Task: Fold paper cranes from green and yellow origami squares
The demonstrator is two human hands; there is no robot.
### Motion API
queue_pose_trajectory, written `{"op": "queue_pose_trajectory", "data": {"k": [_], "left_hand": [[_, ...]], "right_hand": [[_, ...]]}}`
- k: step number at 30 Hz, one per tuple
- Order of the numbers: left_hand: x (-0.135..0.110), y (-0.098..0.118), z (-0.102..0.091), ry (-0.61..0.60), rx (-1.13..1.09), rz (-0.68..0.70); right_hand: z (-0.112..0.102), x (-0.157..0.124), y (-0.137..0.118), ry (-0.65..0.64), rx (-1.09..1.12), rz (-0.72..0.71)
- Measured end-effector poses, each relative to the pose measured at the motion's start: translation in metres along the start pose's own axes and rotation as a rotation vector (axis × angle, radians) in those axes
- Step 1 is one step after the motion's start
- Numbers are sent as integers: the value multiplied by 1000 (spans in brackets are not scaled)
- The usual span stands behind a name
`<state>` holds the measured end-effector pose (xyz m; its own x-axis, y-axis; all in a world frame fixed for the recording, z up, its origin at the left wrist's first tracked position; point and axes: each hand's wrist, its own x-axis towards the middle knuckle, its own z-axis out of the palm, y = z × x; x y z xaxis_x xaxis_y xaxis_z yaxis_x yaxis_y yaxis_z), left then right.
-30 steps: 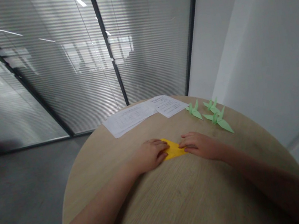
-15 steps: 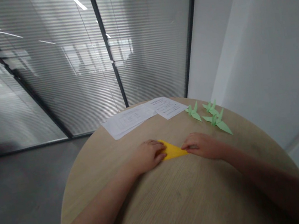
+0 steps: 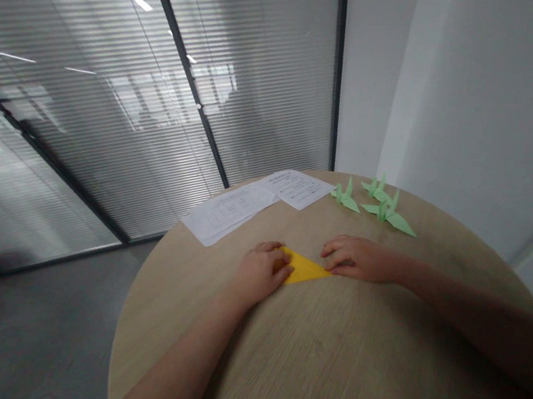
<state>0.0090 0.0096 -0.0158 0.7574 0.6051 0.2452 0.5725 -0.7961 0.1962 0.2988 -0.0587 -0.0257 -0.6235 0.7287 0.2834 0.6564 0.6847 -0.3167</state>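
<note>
Yellow paper (image 3: pixel 304 269): a folded triangle lying flat near the middle of the round wooden tabletop (image 3: pixel 323 366), between the two hands. Its near edge runs from hand to hand. It is wide at the left and narrows to a tip at the right.
Left hand (image 3: pixel 261 273): palm down on the wide end of the yellow paper, fingers loosely bent, fingertips and thumb resting on it.
Left grip: apart, clamped on nothing; the hand only presses down from above.
Right hand (image 3: pixel 357 258): palm down on the tabletop, fingers stretched toward the left hand, fingertips touching the narrow tip of the yellow paper.
Right grip: apart and flat, nothing pinched.
Sheets (image 3: pixel 228 212): two white printed pages at the far edge of the tabletop, side by side and touching, well apart from the hands.
Cranes (image 3: pixel 391 217): three pale green folded birds close together at the far right of the tabletop, near the right hand but apart from it.
Glass wall (image 3: pixel 131 113): behind the tabletop, with closed blinds and dark frames.
Wall (image 3: pixel 472 93): plain white, on the right.
Floor (image 3: pixel 41 343): grey, on the left.
</note>
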Motion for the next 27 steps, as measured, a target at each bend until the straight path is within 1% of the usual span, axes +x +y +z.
{"op": "queue_pose_trajectory", "data": {"k": [7, 11, 14, 18, 23, 27], "left_hand": [[1, 4, -4, -23, 6, -2], [0, 5, -3, -15, -13, -35], [0, 5, -2, -47, 7, -40], [-2, 5, 0, -91, 46, -55], [-2, 4, 1, -109, 79, -91], [-2, 3, 1, -134, 90, -157]], "right_hand": [[-3, -2, -5, 28, 10, 2], [-4, -2, -11, 37, 22, 1], [-4, 0, -13, 41, 22, 27], [-1, 2, -10, 38, 26, 58], [2, 2, -6, -27, 0, 45], [-1, 0, -5, 5, 22, 34]]}}
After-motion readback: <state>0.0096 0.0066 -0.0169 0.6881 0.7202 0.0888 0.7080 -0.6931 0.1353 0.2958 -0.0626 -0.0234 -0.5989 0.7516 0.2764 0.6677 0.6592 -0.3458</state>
